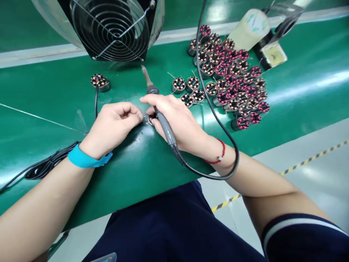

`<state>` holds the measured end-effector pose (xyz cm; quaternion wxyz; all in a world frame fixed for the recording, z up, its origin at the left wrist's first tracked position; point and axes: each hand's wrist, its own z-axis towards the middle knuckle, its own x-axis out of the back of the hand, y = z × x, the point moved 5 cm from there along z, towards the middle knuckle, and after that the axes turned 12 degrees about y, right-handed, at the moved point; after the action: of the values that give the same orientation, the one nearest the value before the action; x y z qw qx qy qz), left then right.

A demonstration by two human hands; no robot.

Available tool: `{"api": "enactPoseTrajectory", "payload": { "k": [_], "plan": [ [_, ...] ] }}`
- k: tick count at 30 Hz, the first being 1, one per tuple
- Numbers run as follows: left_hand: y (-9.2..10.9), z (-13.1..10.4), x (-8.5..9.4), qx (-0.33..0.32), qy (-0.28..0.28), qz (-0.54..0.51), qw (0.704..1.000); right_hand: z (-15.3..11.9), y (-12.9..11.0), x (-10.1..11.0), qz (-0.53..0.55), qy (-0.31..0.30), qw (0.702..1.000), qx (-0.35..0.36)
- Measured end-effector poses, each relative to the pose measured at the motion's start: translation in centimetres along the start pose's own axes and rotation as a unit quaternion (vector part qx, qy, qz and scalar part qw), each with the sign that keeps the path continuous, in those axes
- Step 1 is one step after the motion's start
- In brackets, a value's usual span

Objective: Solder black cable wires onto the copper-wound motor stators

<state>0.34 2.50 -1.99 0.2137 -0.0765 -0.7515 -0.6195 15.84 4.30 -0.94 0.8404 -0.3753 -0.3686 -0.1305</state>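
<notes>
My right hand [177,118] holds a soldering iron [167,129], its tip pointing up and away toward the fan. The same hand's fingers also rest around a small wound motor coil [151,119], which is mostly hidden under them. Close on the left, my left hand [116,122] is closed, thumb and forefinger pinched at the coil's left edge on what looks like a thin wire end, too small to make out. A blue band circles the left wrist.
A fan with a wire guard [110,31] stands at the back. Many wound coils [231,82] crowd the right side; one coil with a cable [100,82] sits left. Beyond are a tape roll [249,31] and an iron stand [268,51]. Coiled black cable [51,163] lies left.
</notes>
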Motion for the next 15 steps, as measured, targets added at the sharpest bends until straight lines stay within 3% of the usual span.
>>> {"api": "enactPoseTrajectory", "payload": {
  "k": [5,11,15],
  "plan": [
    [-0.4,-0.2,0.1,0.01,0.0,-0.007,1.0,0.0,1.1,-1.4,0.02,0.015,1.0,0.004],
    [-1.1,-0.3,0.2,0.02,0.0,-0.039,0.999,-0.7,0.8,-0.5,0.033,0.084,0.996,-0.003],
    [-1.0,-0.4,0.0,0.037,-0.009,-0.064,0.997,-0.9,-0.1,-0.6,0.001,0.102,0.994,0.038]
  ]
}}
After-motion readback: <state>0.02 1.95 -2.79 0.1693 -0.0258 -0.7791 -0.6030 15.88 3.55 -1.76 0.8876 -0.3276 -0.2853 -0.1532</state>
